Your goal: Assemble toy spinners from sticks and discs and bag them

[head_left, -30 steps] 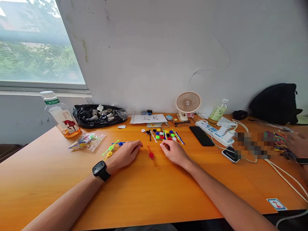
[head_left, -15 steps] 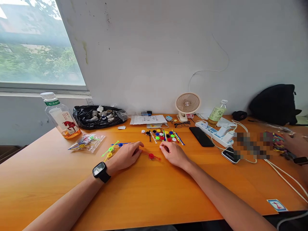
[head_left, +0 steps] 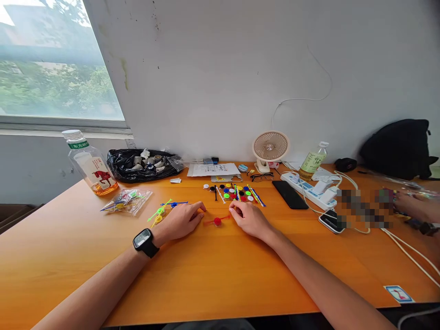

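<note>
A small red spinner (head_left: pixel 217 222) with a round hub stands on the table between my hands, its thin arms smeared by motion. My left hand (head_left: pixel 181 221) rests on the tabletop left of it, fingers loosely bent and apart, holding nothing. On the other side, my right hand (head_left: pixel 250 219) has its fingers curled closed close to one arm of the spinner; I see nothing in them. Beyond my left hand lie a green spinner (head_left: pixel 160 211), a blue spinner (head_left: pixel 174 205) and a yellow spinner (head_left: pixel 158 219). Several loose coloured discs and sticks (head_left: pixel 236 192) lie farther back.
A clear bag of parts (head_left: pixel 127 201) and a large bottle (head_left: pixel 92 167) stand left. Behind are a black plastic bag (head_left: pixel 120 172), papers (head_left: pixel 209 170) and a fan (head_left: pixel 271 146). At right are a phone (head_left: pixel 289 195), power strip (head_left: pixel 302 188) and another person's hand (head_left: pixel 417 206).
The red spinner's arms have turned to a different angle, with its hub in much the same place. My hands stay nearly still; the view has shifted slightly.
</note>
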Demonstrator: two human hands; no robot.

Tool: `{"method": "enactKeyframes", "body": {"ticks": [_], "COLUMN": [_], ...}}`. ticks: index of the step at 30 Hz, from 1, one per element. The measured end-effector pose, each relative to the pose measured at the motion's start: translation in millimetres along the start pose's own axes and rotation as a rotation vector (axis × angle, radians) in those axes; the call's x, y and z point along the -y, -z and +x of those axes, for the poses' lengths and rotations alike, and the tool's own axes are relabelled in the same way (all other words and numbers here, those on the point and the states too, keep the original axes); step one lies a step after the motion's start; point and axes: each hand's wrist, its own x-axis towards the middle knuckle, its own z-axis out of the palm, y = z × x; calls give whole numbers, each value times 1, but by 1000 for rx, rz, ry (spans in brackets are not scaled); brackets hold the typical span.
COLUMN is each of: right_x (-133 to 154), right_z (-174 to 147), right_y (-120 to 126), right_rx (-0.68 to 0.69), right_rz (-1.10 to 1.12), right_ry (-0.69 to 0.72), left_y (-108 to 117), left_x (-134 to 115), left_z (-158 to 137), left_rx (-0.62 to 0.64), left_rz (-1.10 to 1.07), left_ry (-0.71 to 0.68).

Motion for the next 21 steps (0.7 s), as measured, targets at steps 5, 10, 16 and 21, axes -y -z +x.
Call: {"method": "enactKeyframes", "body": {"ticks": [5,10,16,21], "right_x": [1,3,2,-1], "right_z": [0,-1,-2,-2], "right_y": [1,2,2,1], "right_rx": [6,6,8,36], "right_rz": [-3,-9,-20,-37], "right_ry": [6,5,25,21], "left_y": [-1,0,0,1], "left_x": [1,0,-1,-2], "left_z": [0,0,0,0], "left_rx": [0,3,10,13], "left_rz": [-23,1,8,26], "left_ry": [-6,6,7,13]}}
